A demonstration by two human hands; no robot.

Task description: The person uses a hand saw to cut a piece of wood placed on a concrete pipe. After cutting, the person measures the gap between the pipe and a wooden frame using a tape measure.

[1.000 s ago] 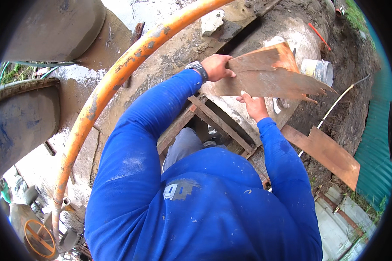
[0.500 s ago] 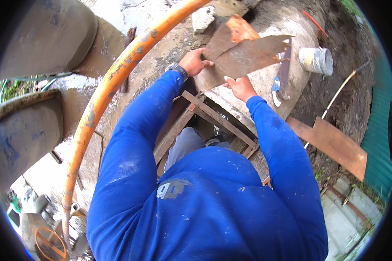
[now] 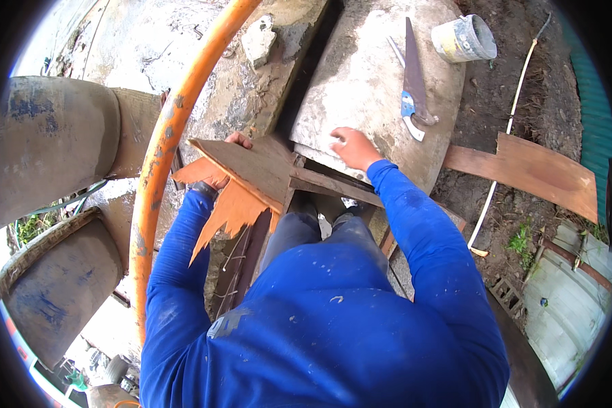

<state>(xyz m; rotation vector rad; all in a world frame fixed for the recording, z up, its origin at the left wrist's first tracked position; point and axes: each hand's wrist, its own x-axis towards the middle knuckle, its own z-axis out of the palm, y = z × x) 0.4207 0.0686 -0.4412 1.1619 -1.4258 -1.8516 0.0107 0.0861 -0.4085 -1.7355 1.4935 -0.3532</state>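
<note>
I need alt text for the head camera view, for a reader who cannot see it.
Seen from above, a person in blue sleeves holds jagged plywood pieces in the left hand and rests the right hand on a concrete slab. A handsaw and a bucket lie beyond; an orange pipe curves at left.

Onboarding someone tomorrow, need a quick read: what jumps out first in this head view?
First the blue sleeves filling the lower frame, and the orange pipe arcing up the left. The left hand grips jagged brown board pieces at centre, while the right hand lies open on the grey concrete slab. A handsaw lies on that slab, with a small bucket at the slab's upper right corner.
</note>
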